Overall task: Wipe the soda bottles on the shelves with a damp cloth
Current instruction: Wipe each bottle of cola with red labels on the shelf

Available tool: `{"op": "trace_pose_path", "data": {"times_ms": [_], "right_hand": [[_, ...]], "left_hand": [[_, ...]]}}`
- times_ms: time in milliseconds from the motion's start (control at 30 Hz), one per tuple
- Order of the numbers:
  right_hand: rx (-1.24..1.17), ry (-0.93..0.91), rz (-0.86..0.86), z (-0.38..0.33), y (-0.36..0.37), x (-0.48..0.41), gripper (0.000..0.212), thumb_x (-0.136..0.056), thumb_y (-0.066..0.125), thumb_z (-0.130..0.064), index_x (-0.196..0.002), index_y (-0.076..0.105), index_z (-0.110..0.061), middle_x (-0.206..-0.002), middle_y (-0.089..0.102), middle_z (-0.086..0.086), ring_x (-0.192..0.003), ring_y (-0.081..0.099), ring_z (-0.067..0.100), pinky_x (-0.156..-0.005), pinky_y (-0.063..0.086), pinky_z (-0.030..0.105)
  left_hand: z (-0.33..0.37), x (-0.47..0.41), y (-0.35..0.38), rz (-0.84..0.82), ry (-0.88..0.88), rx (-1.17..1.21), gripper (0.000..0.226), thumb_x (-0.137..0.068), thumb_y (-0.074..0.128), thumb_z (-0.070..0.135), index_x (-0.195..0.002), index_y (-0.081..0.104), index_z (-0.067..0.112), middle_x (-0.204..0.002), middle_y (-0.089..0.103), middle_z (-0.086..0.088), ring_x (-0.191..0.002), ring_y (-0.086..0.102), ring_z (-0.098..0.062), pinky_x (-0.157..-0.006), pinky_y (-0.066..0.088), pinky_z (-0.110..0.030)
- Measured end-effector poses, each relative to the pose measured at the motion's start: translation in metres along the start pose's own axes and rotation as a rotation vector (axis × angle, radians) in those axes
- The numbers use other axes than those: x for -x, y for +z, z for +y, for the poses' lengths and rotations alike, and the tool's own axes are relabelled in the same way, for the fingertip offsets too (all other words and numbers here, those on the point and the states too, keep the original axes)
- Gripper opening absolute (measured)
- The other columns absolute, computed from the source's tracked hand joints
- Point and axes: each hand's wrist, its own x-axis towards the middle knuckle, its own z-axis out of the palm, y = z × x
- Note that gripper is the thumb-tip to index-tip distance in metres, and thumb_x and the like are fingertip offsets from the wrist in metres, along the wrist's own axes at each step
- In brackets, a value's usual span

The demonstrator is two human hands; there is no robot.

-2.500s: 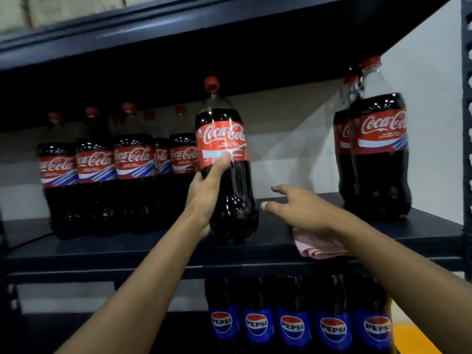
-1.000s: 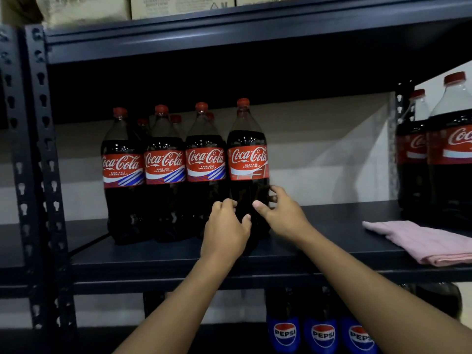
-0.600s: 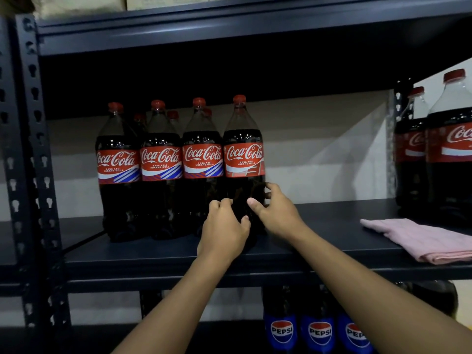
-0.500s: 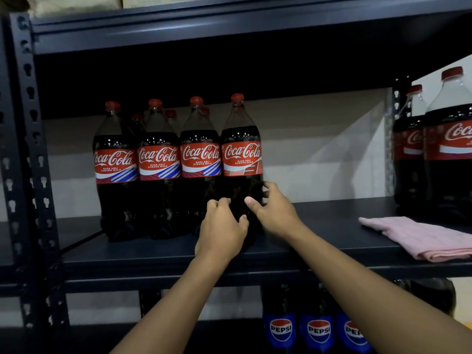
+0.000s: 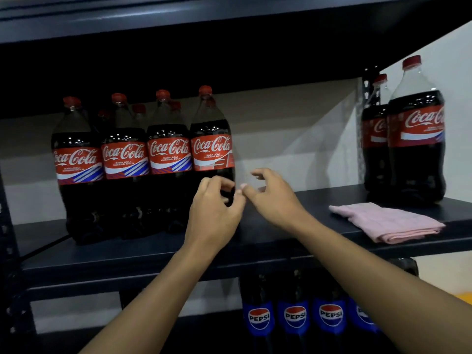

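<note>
4 big soda bottles (image 5: 143, 164) are standing in a front row on the left part of the dark shelf (image 5: 153, 254), with more red caps peeking up behind them. Each red label is reading "Coca-Cola" in white letters, with tiny words under it that look like "RASA ASLI". The bottle at the right end (image 5: 213, 154) is standing just behind the 2 hands.

The left hand (image 5: 213, 215) is hovering in front of the low, dark part of that bottle. Its fingers are curling in and its grip is loose, not clamped on anything. The right hand (image 5: 270, 198) is floating just beside the bottle, to its right. Its fingers are spread apart and bent, and its grip is empty too. The thumb tips of both hands are nearly meeting.

The pink cloth (image 5: 388, 222) is lying folded on the same shelf, well apart from the hands, off to the right. Just behind it, 2 more Coca-Cola bottles (image 5: 416, 139) are standing near the white wall.

On the shelf below, bottles with blue labels (image 5: 295, 316) are showing a round red, white and blue badge that is reading "PEPSI".
</note>
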Motion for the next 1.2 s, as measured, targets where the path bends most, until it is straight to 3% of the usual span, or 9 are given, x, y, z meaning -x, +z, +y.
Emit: {"op": "trace_pose_path", "data": {"times_ms": [100, 233, 433, 567, 700, 900, 1033, 1133, 1200], "right_hand": [[0.025, -0.025, 0.063, 0.010, -0.054, 0.007, 0.041, -0.098, 0.063, -0.042, -0.135, 0.057, -0.025, -0.141, 0.051, -0.004, -0.115, 0.060, 0.014, -0.099, 0.049, 0.034], [0.094, -0.037, 0.248, 0.037, -0.132, 0.013, 0.036, -0.096, 0.065, -0.036, -0.130, 0.059, -0.026, -0.132, 0.050, -0.007, -0.122, 0.054, 0.013, -0.104, 0.045, 0.034], [0.224, 0.150, 0.549, 0.101, -0.232, 0.017, 0.064, -0.092, 0.067, -0.032, -0.149, 0.039, -0.021, -0.153, 0.032, 0.006, -0.141, 0.031, 0.028, -0.117, 0.028, 0.050], [0.152, 0.375, 0.402, 0.146, -0.259, 0.008, 0.085, -0.095, 0.066, -0.039, -0.161, 0.019, -0.015, -0.164, 0.023, 0.016, -0.149, 0.028, 0.036, -0.121, 0.029, 0.051], [0.139, 0.403, 0.292, 0.172, -0.261, 0.007, 0.061, -0.095, 0.066, -0.042, -0.144, 0.042, -0.016, -0.135, 0.060, 0.014, -0.119, 0.060, 0.034, -0.100, 0.051, 0.045], [0.324, 0.316, 0.290, 0.175, -0.263, 0.005, 0.059, -0.091, 0.072, -0.048, -0.131, 0.046, -0.014, -0.124, 0.068, 0.009, -0.111, 0.065, 0.032, -0.086, 0.052, 0.040], [0.536, 0.265, 0.217, 0.162, -0.255, -0.006, 0.062, -0.084, 0.073, -0.061, -0.119, 0.053, -0.013, -0.110, 0.069, 0.007, -0.102, 0.064, 0.031, -0.073, 0.044, 0.036], [0.658, 0.215, 0.155, 0.154, -0.242, -0.023, 0.051, -0.082, 0.073, -0.063, -0.091, 0.055, -0.016, -0.089, 0.066, 0.005, -0.079, 0.057, 0.026, -0.061, 0.039, 0.032], [0.667, 0.203, 0.103, 0.148, -0.228, -0.036, 0.050, -0.082, 0.076, -0.061, -0.085, 0.054, -0.016, -0.082, 0.061, 0.003, -0.075, 0.056, 0.024, -0.060, 0.040, 0.031]], "left_hand": [[0.045, -0.012, 0.029, -0.051, 0.045, 0.118, 0.010, -0.099, 0.069, 0.027, -0.105, 0.066, 0.020, -0.103, 0.065, 0.006, -0.082, 0.061, 0.000, -0.073, 0.049, -0.018], [0.106, -0.030, 0.084, -0.196, -0.037, 0.242, 0.010, -0.100, 0.066, 0.029, -0.107, 0.064, 0.022, -0.098, 0.064, 0.012, -0.089, 0.063, -0.004, -0.075, 0.049, -0.023], [0.168, -0.047, 0.185, -0.421, -0.122, 0.335, 0.015, -0.098, 0.068, 0.038, -0.102, 0.058, 0.028, -0.103, 0.070, 0.005, -0.097, 0.069, -0.019, -0.080, 0.054, -0.035], [0.190, -0.046, 0.230, -0.555, -0.152, 0.306, 0.039, -0.102, 0.064, 0.043, -0.130, 0.051, 0.020, -0.108, 0.061, 0.007, -0.100, 0.062, -0.015, -0.085, 0.047, -0.030], [0.193, -0.051, 0.261, -0.614, -0.217, 0.372, 0.032, -0.103, 0.063, 0.042, -0.122, 0.047, 0.023, -0.105, 0.066, 0.006, -0.086, 0.060, -0.003, -0.080, 0.053, -0.030], [0.179, -0.055, 0.271, -0.635, -0.219, 0.407, 0.052, -0.098, 0.071, 0.044, -0.138, 0.053, 0.017, -0.123, 0.071, 0.000, -0.106, 0.071, -0.016, -0.081, 0.057, -0.031], [0.162, -0.063, 0.256, -0.613, -0.204, 0.381, 0.041, -0.095, 0.076, 0.042, -0.124, 0.059, 0.018, -0.117, 0.073, -0.002, -0.100, 0.074, -0.017, -0.075, 0.060, -0.032], [0.146, -0.071, 0.246, -0.610, -0.201, 0.379, 0.020, -0.095, 0.078, 0.036, -0.102, 0.064, 0.025, -0.109, 0.076, -0.002, -0.102, 0.075, -0.021, -0.092, 0.063, -0.043], [0.130, -0.076, 0.238, -0.606, -0.229, 0.362, 0.034, -0.094, 0.079, 0.037, -0.117, 0.062, 0.019, -0.116, 0.074, -0.003, -0.106, 0.074, -0.022, -0.095, 0.062, -0.045]]}}
